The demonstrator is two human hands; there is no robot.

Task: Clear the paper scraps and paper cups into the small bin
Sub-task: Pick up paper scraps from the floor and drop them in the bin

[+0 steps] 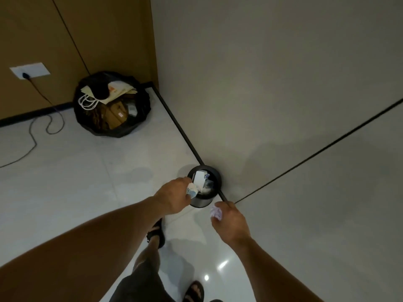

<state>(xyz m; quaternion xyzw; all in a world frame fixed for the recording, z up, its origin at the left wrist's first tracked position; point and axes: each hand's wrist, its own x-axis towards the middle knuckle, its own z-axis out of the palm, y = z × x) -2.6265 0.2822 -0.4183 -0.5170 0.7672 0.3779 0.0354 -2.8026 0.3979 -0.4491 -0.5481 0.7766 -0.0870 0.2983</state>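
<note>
Two hands are in view, both carrying paper, seen from above.

Far left: white socket plate (pixel 30 70) on the brown panel, with a dark cable (pixel 32 136) plugged in and trailing in loops across the pale tiled floor (pixel 87 182).

Left of centre, in the corner: large black sack (pixel 112 127), mouth open, holding cardboard and paper bags (pixel 113 92) with white cord handles. It stands well apart from the work.

Centre: left hand (pixel 174 196) reaches forward, back of the hand up, fingers curled round a crumpled paper wad (pixel 193 190), white with a bit of blue. The wad sits at the near left rim of the small bin (pixel 216 172), partly over the opening.

The small bin is a dark cylinder standing on the floor against the foot of the grey wall (pixel 283 83). Inside it are a white flat card (pixel 199 178) standing on edge and more crumpled white paper. No cups can be made out.

Below the bin: a foot in a dark sandal (pixel 156 233).

Right of the bin: right hand (pixel 231 223), lower and nearer, fingers pinching a crumpled pale paper scrap (pixel 216 212). The scrap is held in the air just beside the bin, outside its rim, over the floor.
</note>
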